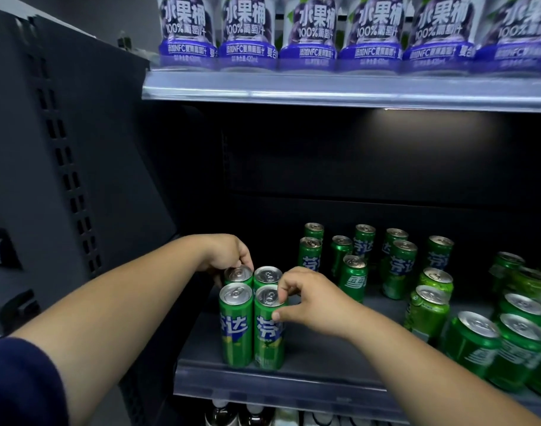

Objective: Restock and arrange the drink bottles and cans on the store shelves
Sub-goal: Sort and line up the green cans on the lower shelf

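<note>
Lower shelf [201, 342]: smooth grey metal deck with a clear plastic strip along its front edge.

Block of four slim cans, at the left front of that shelf, upright, sides touching, two by two. Each is a tall, narrow cylinder with a glossy green wrap, white lettering on a blue band and a brushed silver pull-tab lid.
- Front-left can [236, 324]: untouched.
- Front-right can [267, 330]: the right grip [306, 299] is closed on it, fingertips pinching the lid rim and thumb pressed to the side wall.
- Rear-left can [238, 273]: the left grip [229, 253] is closed over its top, curled fingers on the rim.
- Rear-right can [267, 275]: only the lid shows.

Loose slim cans [364, 265]: same make, standing scattered further back, apart from one another.

Squat cans [478, 342]: wider, shorter green cylinders, packed close at the right.

Upper shelf [324, 90]: pale metal lip carrying a row of grape juice bottles [309, 32] in clear plastic with purple and white sleeves.

Side panel [66, 179]: dark, matte, with rows of slots.

Sleeve [17, 379]: navy cloth on the left arm.
</note>
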Demonstrator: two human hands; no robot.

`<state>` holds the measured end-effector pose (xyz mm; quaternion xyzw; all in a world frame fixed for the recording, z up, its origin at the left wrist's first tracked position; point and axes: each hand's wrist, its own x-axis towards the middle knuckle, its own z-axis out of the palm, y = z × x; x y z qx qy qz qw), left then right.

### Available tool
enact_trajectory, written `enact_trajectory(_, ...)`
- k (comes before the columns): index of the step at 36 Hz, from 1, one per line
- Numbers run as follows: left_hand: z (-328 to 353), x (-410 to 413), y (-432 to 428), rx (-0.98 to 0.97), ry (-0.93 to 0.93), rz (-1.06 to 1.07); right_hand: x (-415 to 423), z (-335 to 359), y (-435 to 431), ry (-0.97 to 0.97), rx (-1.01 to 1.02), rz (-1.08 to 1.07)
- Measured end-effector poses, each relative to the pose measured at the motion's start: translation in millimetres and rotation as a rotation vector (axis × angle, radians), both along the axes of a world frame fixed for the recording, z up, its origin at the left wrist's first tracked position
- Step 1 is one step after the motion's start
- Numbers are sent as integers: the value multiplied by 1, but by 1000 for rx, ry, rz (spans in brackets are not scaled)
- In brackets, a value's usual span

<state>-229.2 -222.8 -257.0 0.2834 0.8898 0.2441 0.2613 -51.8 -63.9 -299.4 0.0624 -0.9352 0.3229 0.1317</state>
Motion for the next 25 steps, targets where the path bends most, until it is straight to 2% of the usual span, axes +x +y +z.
enact_trajectory(7,-3,0,-1,25,-34,12,-4,-3,2,3,-8,-4)
enact_trajectory(11,2,0,2,-64,9,-18,-4,-2,5,-13,1,16)
enact_trajectory(17,19,11,17,-254,293,-96,1,-3,22,-38,-18,3)
enact_trajectory(20,21,15,29,-181,411,-94,8,-2,36,-41,-30,-31)
enact_trajectory(25,17,17,53,-35,462,-103,23,-1,63,-79,-28,-115)
